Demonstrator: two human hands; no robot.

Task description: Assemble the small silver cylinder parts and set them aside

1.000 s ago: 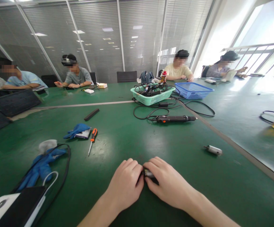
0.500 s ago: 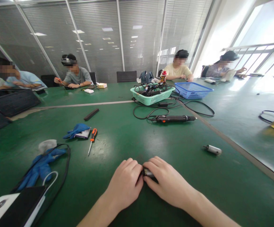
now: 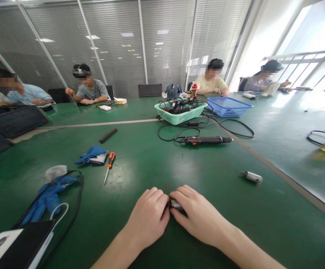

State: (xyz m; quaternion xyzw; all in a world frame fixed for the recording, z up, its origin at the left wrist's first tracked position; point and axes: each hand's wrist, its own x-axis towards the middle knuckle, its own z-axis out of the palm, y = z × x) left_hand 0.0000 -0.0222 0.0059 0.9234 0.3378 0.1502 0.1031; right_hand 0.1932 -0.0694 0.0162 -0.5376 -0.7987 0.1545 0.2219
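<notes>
Low over the green table [image 3: 151, 160], a small silver metal cylinder [image 3: 176, 204] with a dark end shows between my hands, mostly covered by fingers. My right hand [image 3: 196, 215] is closed around its silver body. My left hand [image 3: 149, 216] is closed at the dark left end; what exactly those fingers pinch is hidden. A similar silver cylinder with a thin dark tip [image 3: 252, 177] lies on the table to the right. Left of my hands is a screwdriver [image 3: 111, 160] with an orange and black handle.
A black electric screwdriver [image 3: 207, 141] with its cable lies ahead, before a green basket [image 3: 179, 117] of tools and cables and a blue basket [image 3: 229, 107]. Blue gloves [image 3: 46, 201], a black bar [image 3: 108, 135] and a white-and-black device [image 3: 19, 243] lie left. Several people sit opposite.
My hands and the cylinder stay almost still. Across the table, the person at left in grey has shifted the hand holding an orange-handled tool slightly.
</notes>
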